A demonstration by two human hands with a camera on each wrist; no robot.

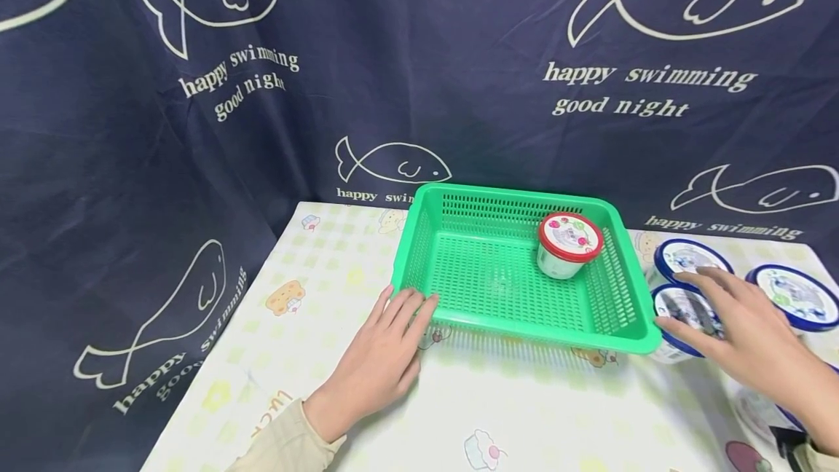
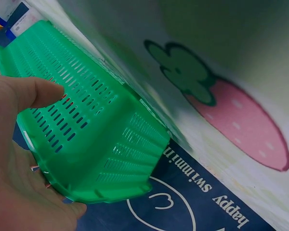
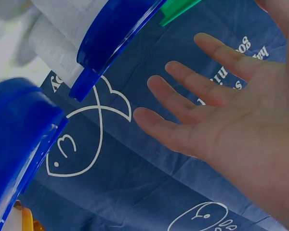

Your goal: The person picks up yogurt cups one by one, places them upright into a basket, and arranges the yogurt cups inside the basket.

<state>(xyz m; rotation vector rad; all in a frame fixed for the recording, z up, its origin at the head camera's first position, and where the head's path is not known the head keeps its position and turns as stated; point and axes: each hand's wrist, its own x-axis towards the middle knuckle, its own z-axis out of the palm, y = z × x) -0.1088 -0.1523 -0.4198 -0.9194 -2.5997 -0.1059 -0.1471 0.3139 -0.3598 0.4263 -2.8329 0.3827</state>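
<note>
A green basket (image 1: 485, 286) (image 2: 111, 139) holds one red-lidded tub (image 1: 569, 242) near its right end. My left hand (image 1: 376, 366) (image 2: 12, 159) grips the basket's near left rim; its thumb lies against the outer wall and the other fingers reach over the edge. Beyond the basket's right side, my right hand (image 1: 754, 330) (image 3: 231, 113) hovers palm down with spread fingers over a blue-lidded tub (image 1: 678, 304), holding nothing. It partly covers this tub and another blue-lidded tub (image 1: 691, 255) behind it.
Another blue-lidded tub (image 1: 796, 297) stands at the far right, with more tubs partly hidden under my right forearm. A patterned cloth (image 1: 524, 414) covers the table. Behind hangs a dark blue curtain (image 1: 459, 57) with fish drawings. Something orange-rimmed (image 3: 27, 219) shows in the right wrist view.
</note>
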